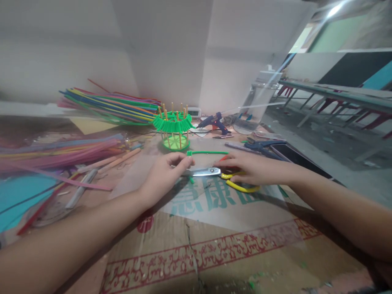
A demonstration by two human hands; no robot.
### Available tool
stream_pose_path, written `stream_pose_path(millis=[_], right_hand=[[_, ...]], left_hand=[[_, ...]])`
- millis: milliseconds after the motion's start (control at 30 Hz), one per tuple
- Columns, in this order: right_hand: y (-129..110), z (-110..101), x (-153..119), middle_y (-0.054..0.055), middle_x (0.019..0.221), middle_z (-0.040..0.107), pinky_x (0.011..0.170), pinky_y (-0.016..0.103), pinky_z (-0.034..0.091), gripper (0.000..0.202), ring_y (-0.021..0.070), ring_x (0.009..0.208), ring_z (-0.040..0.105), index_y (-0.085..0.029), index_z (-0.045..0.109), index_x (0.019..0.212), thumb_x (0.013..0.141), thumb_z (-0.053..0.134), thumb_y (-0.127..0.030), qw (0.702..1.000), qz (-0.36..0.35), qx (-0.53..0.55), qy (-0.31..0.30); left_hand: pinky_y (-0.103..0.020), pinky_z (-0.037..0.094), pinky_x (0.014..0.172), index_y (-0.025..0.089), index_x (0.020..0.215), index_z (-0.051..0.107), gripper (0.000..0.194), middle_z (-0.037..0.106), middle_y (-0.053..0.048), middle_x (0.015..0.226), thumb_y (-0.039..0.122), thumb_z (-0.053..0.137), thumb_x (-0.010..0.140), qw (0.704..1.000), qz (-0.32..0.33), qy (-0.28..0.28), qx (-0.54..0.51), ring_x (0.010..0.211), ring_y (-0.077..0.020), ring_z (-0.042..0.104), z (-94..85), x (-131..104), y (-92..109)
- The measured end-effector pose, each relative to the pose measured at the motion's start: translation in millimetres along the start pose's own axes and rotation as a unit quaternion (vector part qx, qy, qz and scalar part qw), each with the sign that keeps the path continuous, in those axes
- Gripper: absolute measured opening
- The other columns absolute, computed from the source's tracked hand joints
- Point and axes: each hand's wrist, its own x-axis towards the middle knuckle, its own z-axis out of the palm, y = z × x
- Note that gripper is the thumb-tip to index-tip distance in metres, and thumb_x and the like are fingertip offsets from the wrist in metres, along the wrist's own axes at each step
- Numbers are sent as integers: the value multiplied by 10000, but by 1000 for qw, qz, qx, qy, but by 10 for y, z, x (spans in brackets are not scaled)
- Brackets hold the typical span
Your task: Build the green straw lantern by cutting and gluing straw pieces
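Observation:
My left hand [171,169] pinches one end of a green pipe cleaner [210,152] between thumb and fingers. The pipe cleaner runs level to the right, its far end by my right hand [241,165]. That hand is closed round the yellow-handled scissors [205,172], whose silver blades point left toward my left fingertips. Its fingers partly cover the handles. Just behind my hands stands a small round green structure [172,124], with upright wooden sticks, a fringed green upper ring and a green base. A small green scrap [191,179] lies under the blades.
Bundles of coloured pipe cleaners [113,107] lie at the back left, with pink ones [92,149] nearer. A blue glue gun [216,122] is behind my right hand. A dark-screened phone [301,161] lies at right. A printed translucent sheet [196,204] covers the cardboard [159,249].

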Motion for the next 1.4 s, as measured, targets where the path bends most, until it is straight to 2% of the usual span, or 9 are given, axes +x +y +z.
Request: stream_pose_path(millis=[167,300,433,500,600,833,1000,1200,1400], right_hand=[[-97,-41,58,105,1079,712,811,337,473,343,231,932,645,-213,728,1170,940,548,-393,997,37,-21,65],[-34,2,327,116,1040,751,802,340,467,334,253,941,669,-164,734,1144,943,497,-288,978,93,-118,141],[50,42,663,114,1123,749,799,342,461,333,274,1002,677,-192,733,1165,935,512,-291,970,117,-152,146],[59,63,789,112,1085,754,756,332,451,340,275,962,680,-210,733,1163,934,539,-368,971,120,-148,143],[27,120,880,98,999,757,700,306,414,292,254,891,669,-218,746,1096,923,547,-347,971,111,-157,145],[-130,181,623,51,710,695,585,287,268,367,179,649,570,-215,721,1031,998,372,-324,930,54,-264,251],[-196,80,415,48,726,706,618,297,307,406,171,671,586,-217,722,1044,1033,339,-353,910,-26,-257,324],[-208,94,430,45,731,691,622,311,296,364,167,657,553,-216,713,1074,1030,364,-309,901,-68,-284,321],[-191,171,443,26,708,667,606,311,290,311,154,650,529,-209,657,1183,1021,394,-247,873,-126,-334,331]], left_hand=[[-269,503,703,172,809,719,327,754,-46,837,462,595,897,1000,-13,-5,-19,803,-192,678,17,29,-24],[-265,491,688,164,801,713,321,743,-46,817,452,603,889,999,-22,-12,-26,782,-186,663,21,22,6],[-259,487,686,164,786,708,309,740,-44,807,438,605,885,999,-28,-7,-29,776,-180,656,22,20,23],[-261,492,686,165,776,707,304,743,-43,802,435,609,878,999,-27,-5,-30,778,-183,660,24,22,28],[-265,497,693,164,777,709,306,744,-43,800,437,612,875,999,-28,-4,-33,775,-185,664,26,24,30],[-262,471,689,179,817,719,303,742,-27,826,440,592,903,1000,-19,8,-11,787,-180,657,8,15,15],[-268,459,710,179,819,726,295,727,-25,812,427,589,902,1000,-25,-5,1,797,-184,644,4,10,33],[-244,442,630,175,743,690,290,660,3,700,421,605,871,999,-19,-50,-5,690,-160,594,27,1,76],[-238,481,663,166,742,683,276,693,-7,726,404,612,863,996,-20,-80,-32,704,-157,617,35,7,73]])
